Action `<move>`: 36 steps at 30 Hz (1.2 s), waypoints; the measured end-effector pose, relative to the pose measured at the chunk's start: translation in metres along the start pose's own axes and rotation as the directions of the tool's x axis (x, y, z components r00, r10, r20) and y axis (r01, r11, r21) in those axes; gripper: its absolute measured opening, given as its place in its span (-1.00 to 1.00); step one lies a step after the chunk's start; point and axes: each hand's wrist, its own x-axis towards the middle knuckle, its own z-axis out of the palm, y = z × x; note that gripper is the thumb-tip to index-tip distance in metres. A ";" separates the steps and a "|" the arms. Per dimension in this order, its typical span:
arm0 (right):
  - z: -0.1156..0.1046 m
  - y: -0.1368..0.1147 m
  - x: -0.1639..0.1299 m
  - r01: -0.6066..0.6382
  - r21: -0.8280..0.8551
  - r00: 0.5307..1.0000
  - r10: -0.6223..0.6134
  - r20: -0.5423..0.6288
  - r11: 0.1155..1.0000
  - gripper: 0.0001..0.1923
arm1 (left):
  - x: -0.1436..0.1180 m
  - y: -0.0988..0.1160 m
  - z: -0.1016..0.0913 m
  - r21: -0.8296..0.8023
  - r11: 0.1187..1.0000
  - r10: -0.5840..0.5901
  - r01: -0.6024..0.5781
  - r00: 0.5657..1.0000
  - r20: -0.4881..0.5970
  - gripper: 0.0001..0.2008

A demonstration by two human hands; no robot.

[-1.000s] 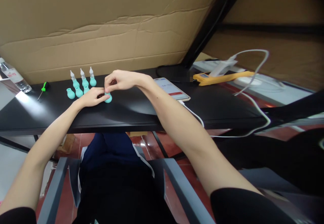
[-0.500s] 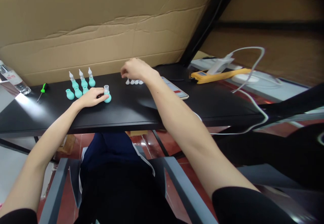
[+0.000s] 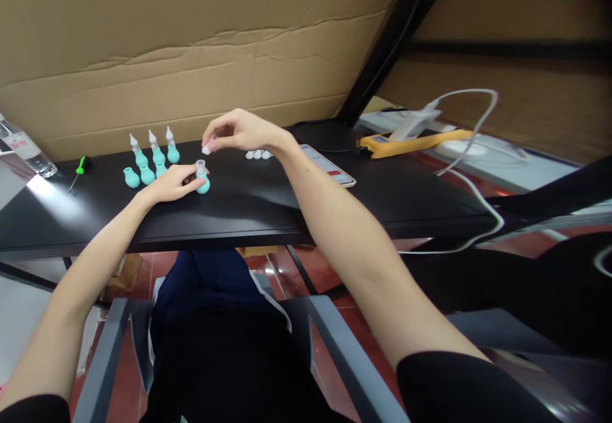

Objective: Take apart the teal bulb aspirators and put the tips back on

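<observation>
My left hand (image 3: 174, 183) is closed around a teal rubber bulb (image 3: 203, 186) that stands on the black table. A clear collar (image 3: 201, 168) sits upright in the bulb's mouth. Between its fingertips my right hand (image 3: 234, 131) pinches a small white nozzle tip (image 3: 206, 150), just above the collar and apart from it. More white nozzle tips (image 3: 258, 154) lie in a short row right of the bulb. Behind my left hand are several open teal bulbs (image 3: 132, 178), and farther back stand three bulbs with white tips fitted (image 3: 157, 149).
A phone (image 3: 329, 167) lies beneath my right forearm. At the left are a green-handled screwdriver (image 3: 80, 169) and a water bottle (image 3: 27, 149). Cardboard (image 3: 191, 47) rises along the table's back edge. A yellow device (image 3: 406, 143) and white cable (image 3: 482, 200) are at the right.
My right hand has moved left from the row of nozzle tips, carrying one to above the clear collar. My left hand still holds the bulb in the same place.
</observation>
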 end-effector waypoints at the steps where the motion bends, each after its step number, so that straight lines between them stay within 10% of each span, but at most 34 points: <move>1: 0.001 -0.006 0.000 0.052 0.047 0.999 -0.052 -0.005 0.998 -0.53 | 0.000 0.000 0.000 -0.001 1.000 0.004 -0.004 1.000 -0.003 -0.42; 12: 0.012 -0.026 0.005 0.191 0.016 0.971 -0.192 0.140 0.981 -0.67 | 0.001 -0.004 0.001 0.018 1.000 0.009 -0.008 0.999 -0.034 -0.44; 36: 0.014 -0.052 0.008 0.161 -0.404 0.975 -0.082 0.206 0.900 -0.83 | 0.004 0.006 0.007 -0.024 1.000 -0.018 0.017 1.000 -0.020 -0.54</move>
